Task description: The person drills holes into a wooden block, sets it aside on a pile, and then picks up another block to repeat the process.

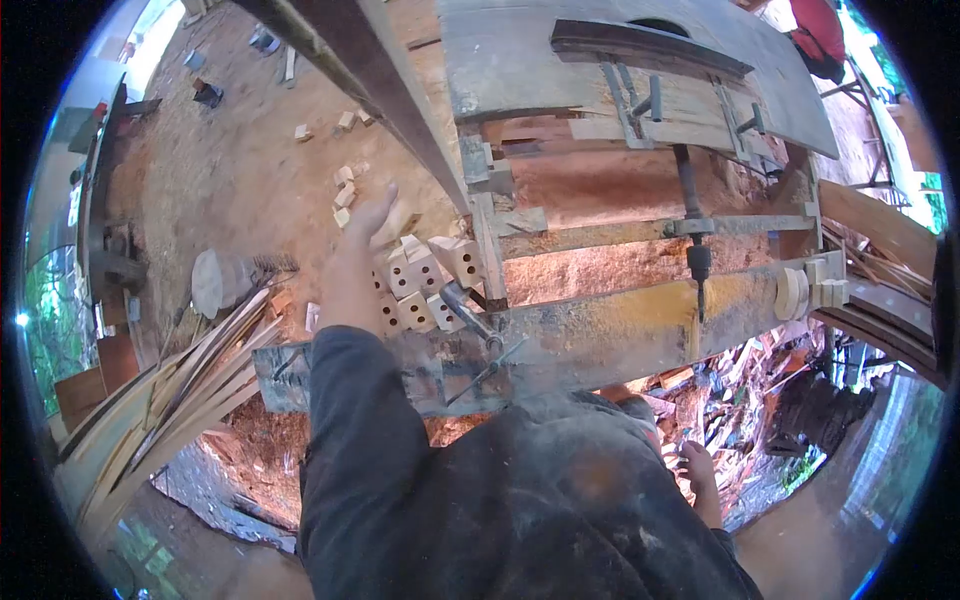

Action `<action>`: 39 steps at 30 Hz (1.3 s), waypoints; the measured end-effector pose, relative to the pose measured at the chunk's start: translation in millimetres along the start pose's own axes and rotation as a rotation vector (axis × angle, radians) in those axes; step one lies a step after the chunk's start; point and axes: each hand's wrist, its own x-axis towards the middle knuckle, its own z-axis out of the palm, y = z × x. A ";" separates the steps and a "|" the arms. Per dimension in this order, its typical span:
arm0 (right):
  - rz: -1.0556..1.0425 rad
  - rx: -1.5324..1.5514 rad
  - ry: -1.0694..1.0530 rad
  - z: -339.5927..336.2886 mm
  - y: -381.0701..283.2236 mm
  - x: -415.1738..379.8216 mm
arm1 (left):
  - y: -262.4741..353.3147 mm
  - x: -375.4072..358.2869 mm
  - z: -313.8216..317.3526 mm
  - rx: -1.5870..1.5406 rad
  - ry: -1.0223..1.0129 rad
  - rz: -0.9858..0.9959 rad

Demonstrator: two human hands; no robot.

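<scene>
My left hand (368,222) reaches forward over the bench's left side, fingers stretched out, beside a pale wooden block (402,228) that it may be touching. Just below the hand is a stack of drilled wooden blocks (411,278), several showing two dark round holes. My right hand (697,464) is low on the right beside my body, its fingers curled; whatever they may hold is hidden. Ahead of it, a drill chuck (698,262) on a long dark shaft carries a bit that points toward me over the dusty plank (590,330).
A metal screw clamp (492,348) sticks out by the stack. Curved wooden pieces (792,293) sit at the plank's right end. Long offcut strips (170,425) lean on the left. A slanting beam (385,95) crosses ahead. Another person's red clothing (818,35) shows at upper right.
</scene>
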 end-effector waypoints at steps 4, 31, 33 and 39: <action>-0.020 0.025 -0.010 0.3 3.8 9.2 | 45.2 -63.9 -71.7 0.409 0.087 -0.003; -0.470 0.318 0.485 -214.3 -75.7 143.0 | -150.1 -475.7 136.9 0.608 0.349 -0.205; -0.474 0.491 0.430 -244.4 -107.5 174.2 | -116.9 -498.3 179.1 0.557 0.195 -0.143; -0.595 0.510 0.512 -351.8 -175.8 346.9 | -6.2 -558.8 287.5 0.399 -0.159 0.010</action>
